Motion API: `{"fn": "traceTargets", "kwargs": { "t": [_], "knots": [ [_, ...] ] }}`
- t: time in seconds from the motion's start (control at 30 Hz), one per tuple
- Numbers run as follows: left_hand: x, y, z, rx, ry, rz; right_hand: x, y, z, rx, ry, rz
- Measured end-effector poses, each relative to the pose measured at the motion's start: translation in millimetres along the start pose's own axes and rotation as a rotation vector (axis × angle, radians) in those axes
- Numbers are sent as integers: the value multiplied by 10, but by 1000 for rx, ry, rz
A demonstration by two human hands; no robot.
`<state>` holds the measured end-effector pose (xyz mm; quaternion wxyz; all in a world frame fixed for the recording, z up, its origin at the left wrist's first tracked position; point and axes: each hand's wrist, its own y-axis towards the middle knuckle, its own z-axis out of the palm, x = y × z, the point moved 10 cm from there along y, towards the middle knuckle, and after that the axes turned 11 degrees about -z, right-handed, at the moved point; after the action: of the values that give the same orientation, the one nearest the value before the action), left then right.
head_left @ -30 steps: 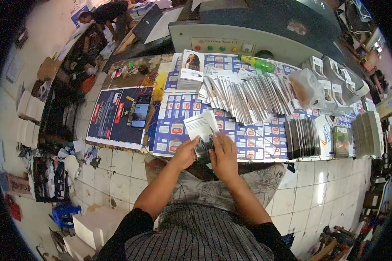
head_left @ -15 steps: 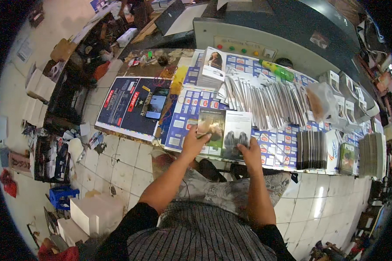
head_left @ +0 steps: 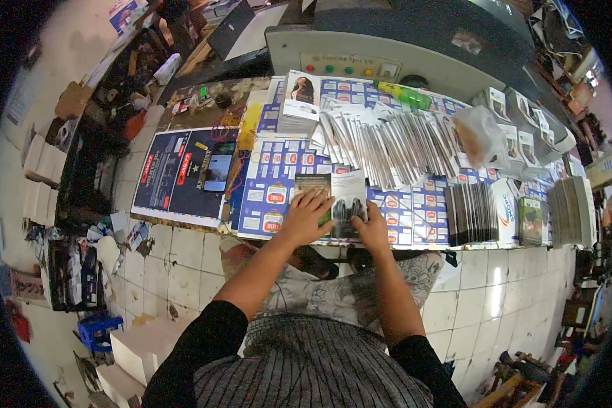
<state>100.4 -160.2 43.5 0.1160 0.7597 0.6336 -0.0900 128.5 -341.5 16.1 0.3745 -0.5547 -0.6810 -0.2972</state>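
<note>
A booklet [head_left: 347, 187] lies spread at the front edge of the table, a dark green-brown page on the left and a pale page with a dark picture on the right. Across the left page rests my left hand [head_left: 307, 217], palm down, fingers stretched out. My right hand [head_left: 372, 228] grips the right page's outer edge, thumb on top; its other fingers are partly hidden. Just beyond the booklet, a long fanned row of thin booklets [head_left: 387, 146] leans over. A neat stack of booklets [head_left: 299, 102] with a person pictured on its cover stands at the row's left end.
A phone [head_left: 217, 173] lies on a dark printed sheet [head_left: 173, 170] to the left. Blue printed sheets [head_left: 265, 183] cover the table. Rightward are a row of upright booklets [head_left: 470, 212], a plastic bag [head_left: 481, 136] and more stacks [head_left: 570, 211]. A green bottle [head_left: 404, 94] lies before the machine panel [head_left: 350, 64].
My left hand has gone from holding the left page's edge to lying flat across that page. My right hand keeps its hold. The whole view has shifted slightly.
</note>
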Motion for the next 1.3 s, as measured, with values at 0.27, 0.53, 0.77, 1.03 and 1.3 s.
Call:
{"fn": "traceTargets", "kwargs": {
  "t": [0.27,0.53,0.77,1.03,1.3],
  "knots": [
    [-36,-28,-114,-120,11,50,150,-6,-12,152,622,30],
    [92,7,114,103,218,-42,689,327,318,190,217,-397],
    [142,32,116,144,11,-12,873,288,508,132,-292,-731],
    [918,-334,-252,-83,45,-139,892,238,622,142,-458,-710],
    [880,-320,-269,-110,53,-98,1066,259,967,206,-505,-707]
  ]
}}
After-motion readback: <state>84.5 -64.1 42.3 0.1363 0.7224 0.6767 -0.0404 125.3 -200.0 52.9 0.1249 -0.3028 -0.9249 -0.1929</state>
